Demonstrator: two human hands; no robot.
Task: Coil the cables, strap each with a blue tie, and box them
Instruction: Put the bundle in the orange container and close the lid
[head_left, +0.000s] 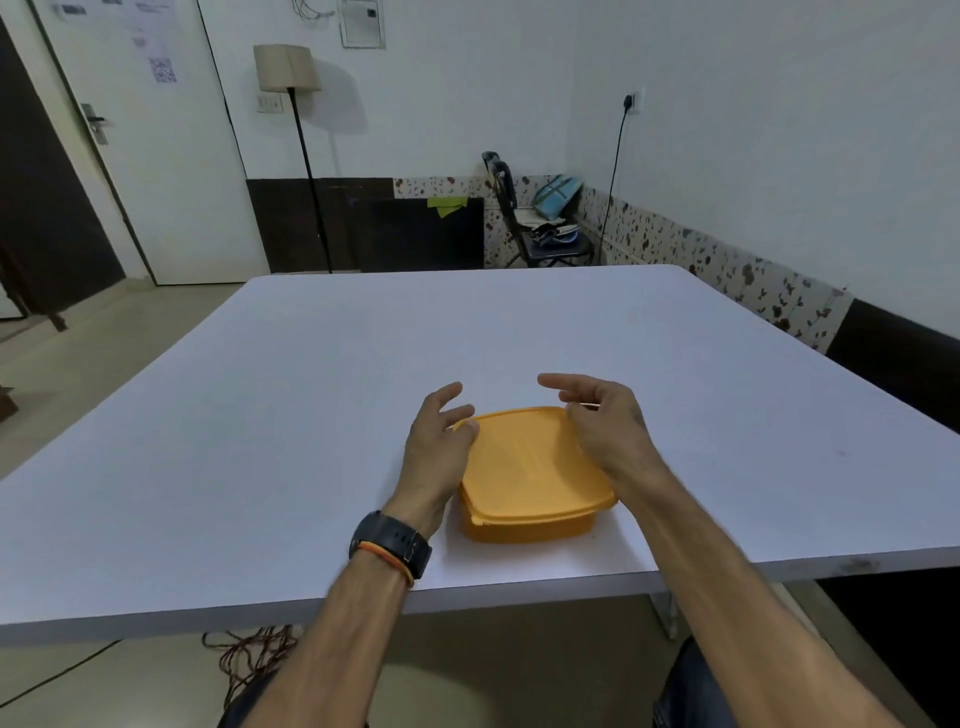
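Note:
An orange plastic box (524, 522) with its orange lid (530, 467) on top stands on the white table (260, 415), near the front edge. My left hand (441, 441) hovers at the lid's far left corner, fingers apart, fingertips touching or just above the rim. Over the lid's far right corner my right hand (602, 421) is held with spread, slightly curled fingers and nothing in it. No cables or blue ties show on the table; the box's inside is hidden by the lid.
A tangle of reddish-brown cable (249, 660) lies on the floor under the table's front edge. A floor lamp (306, 156) and a chair (540, 228) with bags stand beyond the far edge. A dark bench (898, 358) runs along the right wall.

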